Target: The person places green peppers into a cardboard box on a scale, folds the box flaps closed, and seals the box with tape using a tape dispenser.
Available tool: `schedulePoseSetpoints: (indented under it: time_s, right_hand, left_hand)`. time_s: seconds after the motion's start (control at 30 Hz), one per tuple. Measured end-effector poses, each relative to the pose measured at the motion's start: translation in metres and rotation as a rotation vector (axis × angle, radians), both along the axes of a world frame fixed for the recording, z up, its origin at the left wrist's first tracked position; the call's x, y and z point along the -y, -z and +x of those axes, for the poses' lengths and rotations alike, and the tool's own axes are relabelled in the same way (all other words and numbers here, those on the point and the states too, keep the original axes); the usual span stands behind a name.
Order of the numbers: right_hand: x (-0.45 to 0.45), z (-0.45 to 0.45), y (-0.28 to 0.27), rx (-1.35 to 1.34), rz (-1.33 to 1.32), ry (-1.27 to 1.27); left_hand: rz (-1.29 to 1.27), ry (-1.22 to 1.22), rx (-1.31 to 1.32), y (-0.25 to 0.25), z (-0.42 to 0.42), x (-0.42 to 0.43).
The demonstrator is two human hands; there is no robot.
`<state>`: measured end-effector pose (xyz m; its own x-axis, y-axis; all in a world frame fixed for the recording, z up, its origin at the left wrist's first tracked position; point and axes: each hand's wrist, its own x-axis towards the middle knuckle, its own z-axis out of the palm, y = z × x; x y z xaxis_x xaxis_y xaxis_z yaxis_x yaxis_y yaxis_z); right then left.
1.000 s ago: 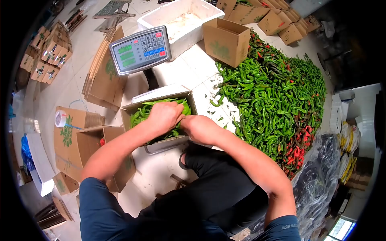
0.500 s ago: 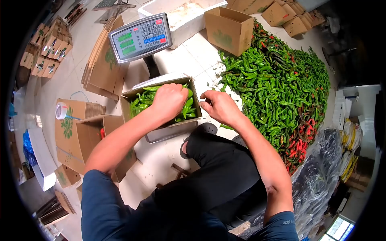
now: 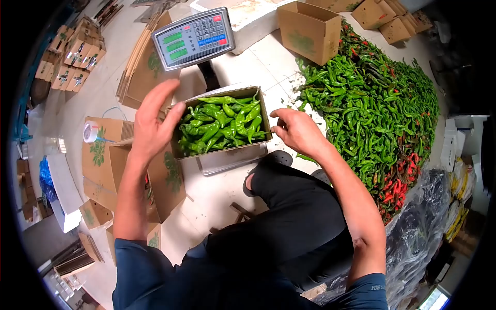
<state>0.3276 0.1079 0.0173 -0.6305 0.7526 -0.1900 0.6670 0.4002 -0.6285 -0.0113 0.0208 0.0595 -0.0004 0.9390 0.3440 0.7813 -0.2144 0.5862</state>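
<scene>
My left hand is open beside the left side of a cardboard box, thumb and fingers spread, with nothing between them. Green peppers fill the box, which rests on the scale's metal platform. Just off the box's right side is my right hand, its fingers bent but apart, and I see nothing in it. Behind the box stands the scale's display, with green lit readouts. A large pile of green peppers lies to the right, with red ones near its lower edge.
An open carton stands by the pile, near a white foam box. Flattened cardboard leans at the left behind more cartons, with a tape roll on one. Clear plastic sheeting lies at the lower right.
My left hand has lifted off the peppers and moved left, its fingers spreading. My right hand first drew away from the left to the box's right side and stays there.
</scene>
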Motion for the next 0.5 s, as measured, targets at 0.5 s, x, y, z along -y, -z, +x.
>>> schedulePoseSetpoints:
  time_s: [0.5]
  right_hand:
    - [0.014, -0.034, 0.014, 0.0, 0.357, -0.315]
  left_hand:
    - [-0.126, 0.561, -0.408, 0.08, 0.036, -0.027]
